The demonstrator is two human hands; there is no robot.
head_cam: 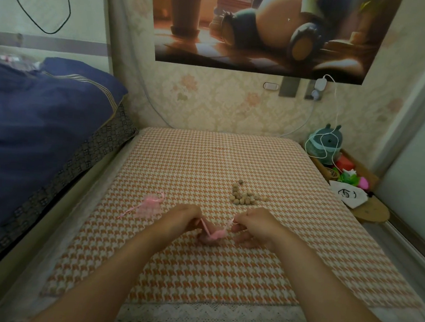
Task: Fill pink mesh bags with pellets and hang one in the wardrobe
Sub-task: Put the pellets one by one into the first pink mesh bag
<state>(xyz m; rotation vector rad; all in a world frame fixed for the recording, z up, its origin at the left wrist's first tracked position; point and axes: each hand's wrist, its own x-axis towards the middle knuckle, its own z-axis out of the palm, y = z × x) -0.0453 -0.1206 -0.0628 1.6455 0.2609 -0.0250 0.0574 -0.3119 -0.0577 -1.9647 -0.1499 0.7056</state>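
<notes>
Left hand [186, 218], right hand [254, 225] on bag drawstrings [205, 226]

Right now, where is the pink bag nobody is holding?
In the head view, the spare pink mesh bag lies on the checked cloth, left of centre, just left of the left hand.

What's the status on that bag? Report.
Left hand, right hand each pinching a drawstring. Pink mesh bag between them. Spare bag left, pellets beyond; nothing obstructing.
</notes>
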